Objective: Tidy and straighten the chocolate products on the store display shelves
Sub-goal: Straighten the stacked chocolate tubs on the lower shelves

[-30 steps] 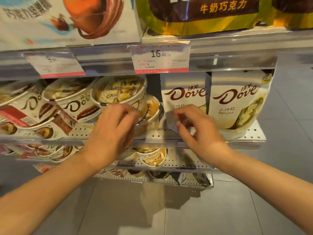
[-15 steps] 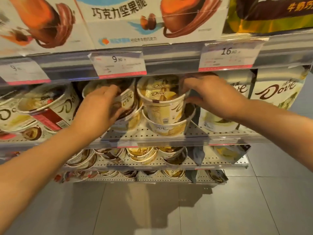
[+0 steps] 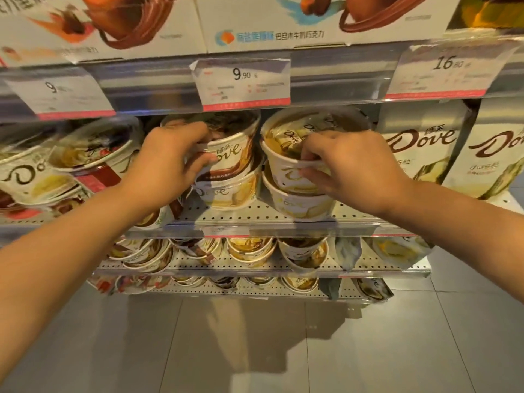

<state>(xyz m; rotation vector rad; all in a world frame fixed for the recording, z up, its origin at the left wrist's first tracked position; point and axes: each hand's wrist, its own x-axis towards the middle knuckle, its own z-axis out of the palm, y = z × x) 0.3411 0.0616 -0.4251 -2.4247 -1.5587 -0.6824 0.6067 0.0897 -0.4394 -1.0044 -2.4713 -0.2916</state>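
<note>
Head view, frame centre: left hand (image 3: pixel 167 163) fingers clamp the brown tub (image 3: pixel 232 154), right hand (image 3: pixel 348 165) fingers pinch the cream tub (image 3: pixel 286 171) — both stacked on lower tubs near the shelf (image 3: pixel 226 214) edge — a hard tug could topple either stack.

Three price tags (image 3: pixel 242 80), two hands (image 3: pixel 167 163)

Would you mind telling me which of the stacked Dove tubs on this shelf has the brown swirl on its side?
The brown-swirl tub, top of the left stack, held by the left hand. The cream tub in the right hand grip shows no brown band.
</note>
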